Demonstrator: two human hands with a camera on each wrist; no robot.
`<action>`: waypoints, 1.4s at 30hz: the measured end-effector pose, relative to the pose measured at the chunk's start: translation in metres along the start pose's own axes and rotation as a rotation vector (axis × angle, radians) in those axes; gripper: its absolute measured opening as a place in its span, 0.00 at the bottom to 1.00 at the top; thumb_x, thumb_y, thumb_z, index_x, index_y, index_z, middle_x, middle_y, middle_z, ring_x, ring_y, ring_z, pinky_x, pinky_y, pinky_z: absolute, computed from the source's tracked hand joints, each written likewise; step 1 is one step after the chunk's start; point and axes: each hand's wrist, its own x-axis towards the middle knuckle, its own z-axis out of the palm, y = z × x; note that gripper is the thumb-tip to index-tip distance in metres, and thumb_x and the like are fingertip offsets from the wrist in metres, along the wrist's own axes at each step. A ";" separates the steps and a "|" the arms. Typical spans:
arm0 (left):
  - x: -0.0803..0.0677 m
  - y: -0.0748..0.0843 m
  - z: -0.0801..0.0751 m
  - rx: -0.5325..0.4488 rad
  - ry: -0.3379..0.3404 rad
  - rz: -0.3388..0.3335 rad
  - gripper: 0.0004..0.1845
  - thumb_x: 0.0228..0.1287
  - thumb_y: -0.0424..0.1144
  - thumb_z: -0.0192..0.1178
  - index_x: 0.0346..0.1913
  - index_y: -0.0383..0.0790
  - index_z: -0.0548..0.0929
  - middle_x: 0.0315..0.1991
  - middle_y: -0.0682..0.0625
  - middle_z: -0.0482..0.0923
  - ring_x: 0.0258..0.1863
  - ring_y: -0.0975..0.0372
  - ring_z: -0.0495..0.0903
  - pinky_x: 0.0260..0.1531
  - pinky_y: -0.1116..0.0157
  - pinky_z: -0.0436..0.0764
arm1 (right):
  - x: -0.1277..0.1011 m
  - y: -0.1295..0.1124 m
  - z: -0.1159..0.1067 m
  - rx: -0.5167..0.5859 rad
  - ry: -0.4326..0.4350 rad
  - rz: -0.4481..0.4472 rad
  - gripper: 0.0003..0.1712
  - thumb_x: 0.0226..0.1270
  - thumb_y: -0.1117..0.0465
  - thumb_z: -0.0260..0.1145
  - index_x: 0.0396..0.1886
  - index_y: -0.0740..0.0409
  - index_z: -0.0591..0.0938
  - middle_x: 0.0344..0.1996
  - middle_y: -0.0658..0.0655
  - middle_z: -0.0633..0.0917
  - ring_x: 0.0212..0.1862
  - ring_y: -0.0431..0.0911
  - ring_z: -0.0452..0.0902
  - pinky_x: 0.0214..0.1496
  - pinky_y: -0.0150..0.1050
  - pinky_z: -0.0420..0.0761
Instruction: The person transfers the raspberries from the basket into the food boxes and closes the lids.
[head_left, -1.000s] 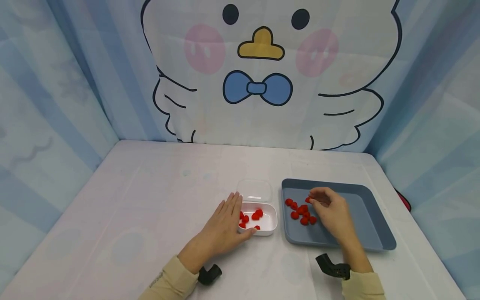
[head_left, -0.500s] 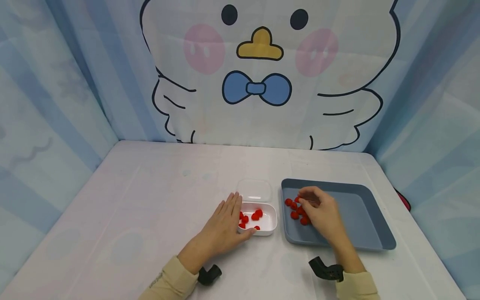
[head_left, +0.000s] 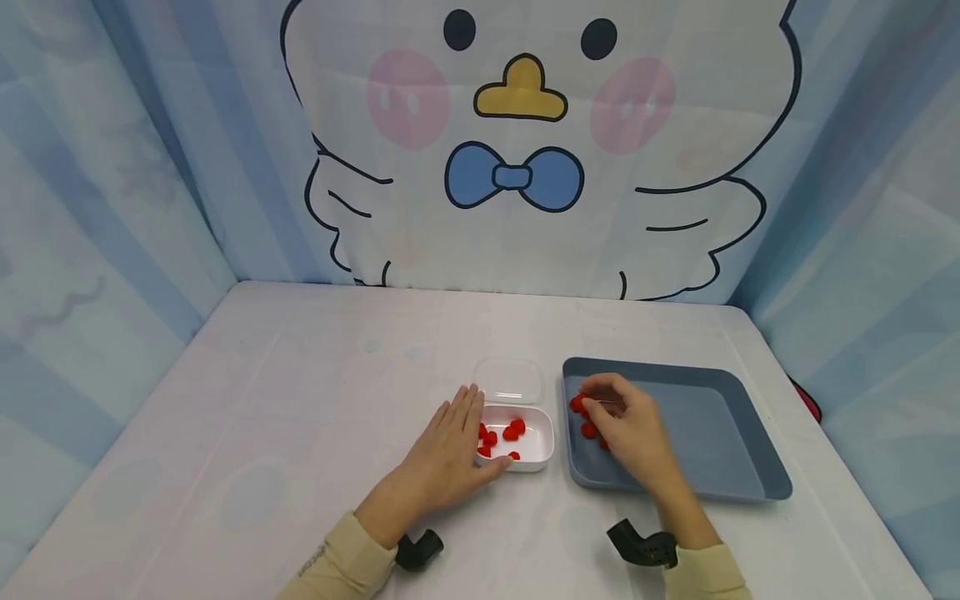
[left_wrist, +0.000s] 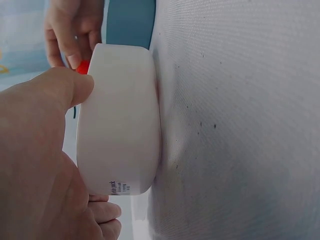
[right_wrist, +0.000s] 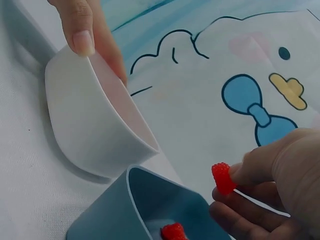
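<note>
My left hand holds the left end of a small white box, its thumb over the near rim and the other fingers along the left side. Several red raspberries lie inside that box. Over the left part of a blue-grey tray, my right hand pinches a red raspberry between thumb and fingers. More raspberries lie in the tray below it, partly hidden by the hand. In the right wrist view one tray raspberry shows beneath the held one.
A clear plastic lid lies just behind the box on the white tablecloth. The tray stands close to the box's right side, with a raised rim. Curtains with a printed cartoon bird enclose the back and sides.
My right hand has moved left across the tray with the pinched raspberry, now over the leftmost raspberries. The left hand and the box have stayed in place.
</note>
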 end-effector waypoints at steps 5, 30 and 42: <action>0.000 0.000 0.000 0.004 0.002 -0.001 0.52 0.63 0.64 0.57 0.78 0.35 0.49 0.80 0.42 0.47 0.80 0.50 0.45 0.77 0.48 0.52 | -0.001 -0.005 0.004 0.049 0.000 -0.018 0.12 0.66 0.69 0.66 0.48 0.61 0.83 0.41 0.55 0.88 0.43 0.44 0.85 0.42 0.25 0.83; -0.001 0.000 0.001 0.026 0.015 0.006 0.53 0.63 0.65 0.57 0.78 0.35 0.49 0.80 0.41 0.47 0.80 0.50 0.45 0.77 0.47 0.52 | -0.009 -0.022 0.034 0.063 -0.071 -0.133 0.14 0.65 0.70 0.67 0.50 0.58 0.82 0.44 0.51 0.86 0.47 0.44 0.84 0.53 0.42 0.85; 0.000 0.000 0.002 0.033 0.028 0.018 0.52 0.64 0.65 0.57 0.78 0.34 0.51 0.80 0.41 0.48 0.80 0.50 0.46 0.77 0.48 0.54 | -0.013 -0.029 0.048 0.049 -0.103 -0.161 0.14 0.63 0.68 0.70 0.48 0.54 0.83 0.44 0.49 0.86 0.46 0.41 0.83 0.54 0.39 0.85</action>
